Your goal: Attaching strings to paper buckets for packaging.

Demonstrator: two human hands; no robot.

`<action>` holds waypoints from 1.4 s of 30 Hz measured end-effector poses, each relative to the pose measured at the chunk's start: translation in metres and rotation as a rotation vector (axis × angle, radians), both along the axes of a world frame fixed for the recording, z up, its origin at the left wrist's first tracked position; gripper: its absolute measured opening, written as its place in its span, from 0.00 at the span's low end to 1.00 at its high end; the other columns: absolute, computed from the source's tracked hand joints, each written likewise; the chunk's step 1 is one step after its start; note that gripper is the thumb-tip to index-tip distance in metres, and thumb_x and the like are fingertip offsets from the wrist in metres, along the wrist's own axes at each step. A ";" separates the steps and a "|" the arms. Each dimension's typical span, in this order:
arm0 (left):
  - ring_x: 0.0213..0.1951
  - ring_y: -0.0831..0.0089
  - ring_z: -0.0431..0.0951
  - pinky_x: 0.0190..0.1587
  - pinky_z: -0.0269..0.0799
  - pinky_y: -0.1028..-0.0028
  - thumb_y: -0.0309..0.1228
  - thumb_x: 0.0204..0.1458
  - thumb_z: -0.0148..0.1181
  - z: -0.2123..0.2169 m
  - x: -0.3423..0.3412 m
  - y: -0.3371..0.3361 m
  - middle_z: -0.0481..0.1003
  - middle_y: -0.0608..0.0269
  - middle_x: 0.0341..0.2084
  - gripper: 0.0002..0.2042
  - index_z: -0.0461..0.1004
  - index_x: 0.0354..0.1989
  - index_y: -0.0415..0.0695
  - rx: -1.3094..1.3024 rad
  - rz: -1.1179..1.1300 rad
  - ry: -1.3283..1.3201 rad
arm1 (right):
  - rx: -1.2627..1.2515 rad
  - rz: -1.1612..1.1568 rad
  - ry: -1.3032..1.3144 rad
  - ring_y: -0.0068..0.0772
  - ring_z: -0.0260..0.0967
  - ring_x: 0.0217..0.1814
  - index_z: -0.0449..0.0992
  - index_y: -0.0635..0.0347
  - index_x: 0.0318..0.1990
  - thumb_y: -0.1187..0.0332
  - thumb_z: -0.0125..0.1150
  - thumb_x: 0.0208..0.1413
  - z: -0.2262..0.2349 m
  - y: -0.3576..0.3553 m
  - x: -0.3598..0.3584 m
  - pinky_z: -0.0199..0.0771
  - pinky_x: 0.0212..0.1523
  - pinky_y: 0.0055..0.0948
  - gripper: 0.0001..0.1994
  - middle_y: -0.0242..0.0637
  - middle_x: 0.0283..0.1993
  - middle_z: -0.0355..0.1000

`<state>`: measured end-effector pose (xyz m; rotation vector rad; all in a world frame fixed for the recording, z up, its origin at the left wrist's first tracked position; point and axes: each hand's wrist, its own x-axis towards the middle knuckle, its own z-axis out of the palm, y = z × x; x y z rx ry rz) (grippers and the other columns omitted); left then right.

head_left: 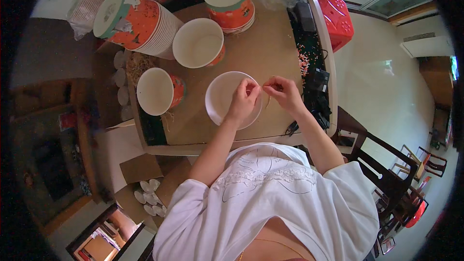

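Note:
A white paper bowl [220,97] stands on the brown table [270,53] right in front of me. My left hand [242,100] hovers over the bowl's right side, fingers pinched together. My right hand [285,92] is just beside it, past the bowl's right rim, also pinched. Between the two hands runs a thin pale strand [267,97], held by both sets of fingertips and hanging down a little.
Two more open paper bowls [154,91] [198,42] stand to the left and behind. A sideways stack of orange-patterned bowls [137,21] and an upturned one [228,1] are at the back. A red stool [336,19] and dark cables [316,92] lie right.

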<state>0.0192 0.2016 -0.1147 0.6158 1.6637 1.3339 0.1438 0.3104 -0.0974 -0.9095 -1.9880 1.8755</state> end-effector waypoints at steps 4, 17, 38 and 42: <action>0.24 0.69 0.69 0.27 0.67 0.71 0.32 0.46 0.62 0.003 0.009 -0.004 0.69 0.62 0.24 0.15 0.63 0.38 0.42 -0.126 0.018 0.692 | -0.034 -0.111 0.030 0.15 0.65 0.31 0.73 0.65 0.33 0.73 0.59 0.52 -0.017 0.004 -0.002 0.64 0.31 0.16 0.04 0.28 0.30 0.71; 0.32 0.79 0.74 0.33 0.69 0.77 0.23 0.49 0.53 0.049 0.006 -0.064 0.76 0.61 0.31 0.11 0.71 0.42 0.35 -0.145 0.130 0.327 | 0.032 -0.067 0.248 0.29 0.72 0.39 0.73 0.62 0.37 0.76 0.60 0.48 -0.012 -0.062 -0.025 0.73 0.38 0.25 0.08 0.37 0.37 0.73; 0.42 0.75 0.73 0.47 0.68 0.76 0.20 0.50 0.50 0.052 0.010 -0.063 0.73 0.61 0.39 0.13 0.68 0.46 0.34 -0.001 0.079 0.039 | 0.372 -0.144 0.163 0.43 0.72 0.36 0.72 0.59 0.36 0.74 0.60 0.45 0.007 -0.072 -0.016 0.73 0.34 0.34 0.09 0.40 0.36 0.72; 0.43 0.74 0.73 0.47 0.68 0.75 0.19 0.49 0.49 0.058 0.012 -0.059 0.73 0.60 0.39 0.14 0.68 0.46 0.34 -0.010 0.076 0.042 | 0.370 -0.158 0.137 0.42 0.72 0.34 0.72 0.58 0.36 0.74 0.60 0.45 0.010 -0.070 -0.016 0.73 0.34 0.33 0.08 0.38 0.34 0.72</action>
